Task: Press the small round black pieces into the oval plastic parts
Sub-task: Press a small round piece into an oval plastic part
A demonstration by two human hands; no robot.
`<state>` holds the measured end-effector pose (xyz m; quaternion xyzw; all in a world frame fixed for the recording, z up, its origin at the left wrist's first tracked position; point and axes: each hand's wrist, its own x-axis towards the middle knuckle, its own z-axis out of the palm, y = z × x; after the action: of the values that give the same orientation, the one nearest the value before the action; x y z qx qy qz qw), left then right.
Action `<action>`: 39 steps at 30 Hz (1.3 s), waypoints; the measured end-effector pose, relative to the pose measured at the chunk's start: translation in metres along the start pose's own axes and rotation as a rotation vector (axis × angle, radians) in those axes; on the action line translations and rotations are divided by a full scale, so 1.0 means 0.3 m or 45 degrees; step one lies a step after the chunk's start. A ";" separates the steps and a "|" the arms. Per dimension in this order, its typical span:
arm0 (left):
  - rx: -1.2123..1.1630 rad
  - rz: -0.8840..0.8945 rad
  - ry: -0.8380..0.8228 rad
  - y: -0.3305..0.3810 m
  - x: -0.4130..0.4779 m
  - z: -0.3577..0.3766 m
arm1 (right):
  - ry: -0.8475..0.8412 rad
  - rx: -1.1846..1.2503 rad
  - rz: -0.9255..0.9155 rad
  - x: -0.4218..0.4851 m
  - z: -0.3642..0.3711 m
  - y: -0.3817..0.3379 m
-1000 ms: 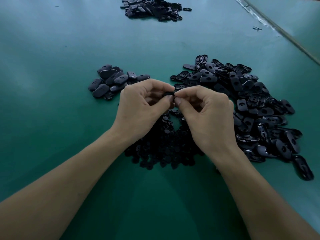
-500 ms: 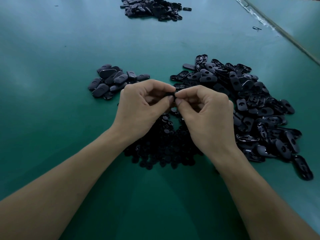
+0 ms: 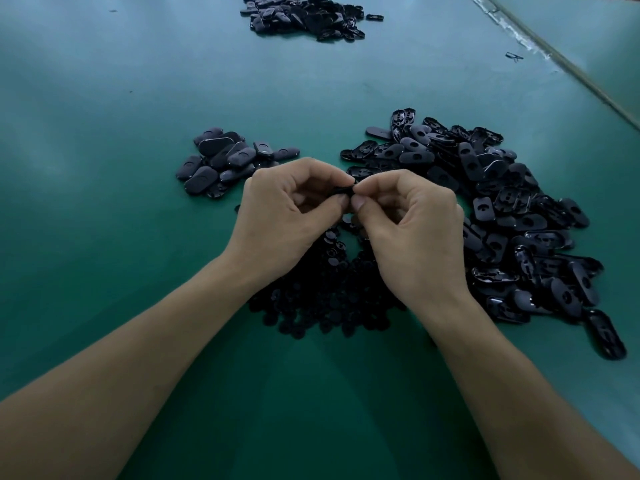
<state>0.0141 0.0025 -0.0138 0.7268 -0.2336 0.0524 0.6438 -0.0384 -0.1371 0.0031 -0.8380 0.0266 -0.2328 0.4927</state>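
Head view: the left hand (image 3: 284, 216) and right hand (image 3: 412, 230) meet fingertip to fingertip above the green table (image 3: 104, 237); both have their fingers curled, and the thumb and forefinger of each pinch one small black part (image 3: 346, 191) between them; so little of it shows that its shape cannot be told; beneath the palms and wrists lies a heap of round black pieces (image 3: 322, 299), partly hidden by the hands; to the right spreads a large pile of oval plastic parts (image 3: 502, 209), many showing a hole or a hollow underside; just beyond the left knuckles sits a smaller pile (image 3: 221, 164) of ovals, mostly smooth side up; a far pile (image 3: 304, 19) lies well apart at the top of the frame; a stray dark bit (image 3: 514, 57) lies alone at upper right.
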 end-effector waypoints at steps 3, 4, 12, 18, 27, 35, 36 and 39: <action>-0.010 0.005 -0.022 0.001 -0.001 0.001 | 0.034 -0.014 0.001 -0.001 0.002 0.001; -0.008 0.009 -0.025 0.003 -0.002 0.001 | 0.046 -0.027 -0.006 -0.002 0.003 0.001; -0.032 0.020 0.003 0.002 -0.002 -0.001 | 0.048 -0.026 -0.039 -0.006 0.013 0.002; -0.077 -0.033 0.018 0.000 0.004 0.002 | 0.054 0.019 -0.017 -0.007 0.021 0.002; -0.069 -0.026 0.007 -0.002 0.005 -0.003 | 0.041 0.031 -0.026 0.000 0.013 0.003; -0.047 0.053 0.019 -0.004 0.005 -0.005 | 0.066 0.087 -0.013 -0.007 0.016 -0.001; -0.047 0.052 0.016 -0.004 0.006 -0.006 | 0.070 0.098 0.003 -0.007 0.015 -0.001; -0.047 0.043 0.007 -0.002 0.008 -0.004 | 0.062 0.117 0.053 -0.004 0.010 0.001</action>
<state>0.0167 0.0031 -0.0133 0.7107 -0.2449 0.0612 0.6566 -0.0382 -0.1344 0.0011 -0.8079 0.0453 -0.2439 0.5346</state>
